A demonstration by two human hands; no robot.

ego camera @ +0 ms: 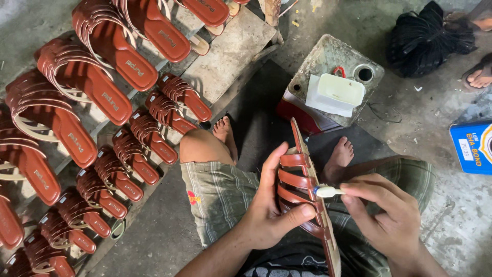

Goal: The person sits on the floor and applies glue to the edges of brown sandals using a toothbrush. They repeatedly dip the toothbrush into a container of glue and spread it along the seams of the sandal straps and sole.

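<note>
Reddish-brown strapped sandal [303, 197] — you hold it on edge over your lap, sole side turned to your right, toe end pointing away towards the white tub [339, 91]. Your left hand [266, 213] is clamped on it: the thumb lies across the lower straps, the fingers reach up behind the upper straps. Your right hand [389, 215] pinches a small white-handled brush [327, 192], its tip touching the sole edge near the middle.

Handling, as a judgement: the sandal looks light, the thin sole probably flexes somewhat, and the straps are soft bands that will give under pressure. Take hold at the strap cluster and the sole rim, as now, and keep your fingers off the edge under the brush, which may be wet — the view does not settle this.

Surroundings: the white tub sits on a grey, stained block [335, 69] just beyond your feet, with a red object under it. A blue tin [474, 146] lies at the right edge. A black bundle [428, 38] and another person's foot [480, 78] are at upper right. To your left, rows of finished brown sandals [92, 102] rest on wooden planks [230, 56], large ones outside, smaller ones nearest your knee.

Obstructions: your knees and bare feet lie between the sandal and the tub; the nearest row of small sandals is close beside your left knee.
</note>
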